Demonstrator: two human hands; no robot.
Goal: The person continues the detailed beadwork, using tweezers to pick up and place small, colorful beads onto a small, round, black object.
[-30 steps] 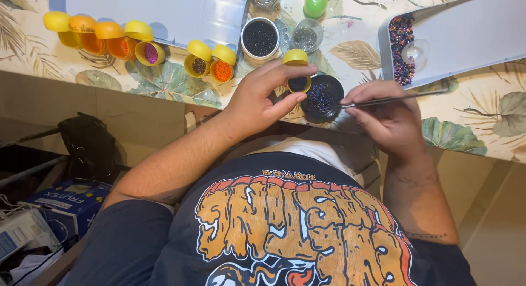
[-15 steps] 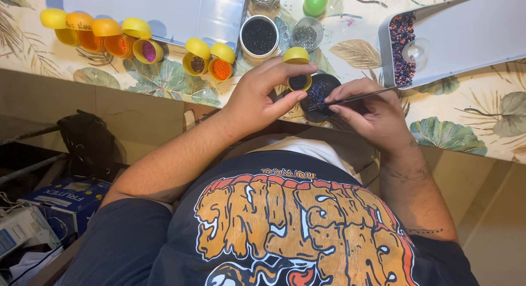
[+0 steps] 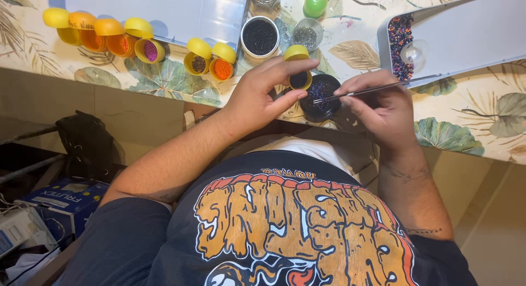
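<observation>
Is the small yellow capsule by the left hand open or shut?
Open: the capsule has its lid flipped back, dark beads showing inside, beside the left hand.

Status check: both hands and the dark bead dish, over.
Left hand steadies dark bead dish. Right hand holds thin needle, tip over beads. Small yellow cup touches dish.
</observation>
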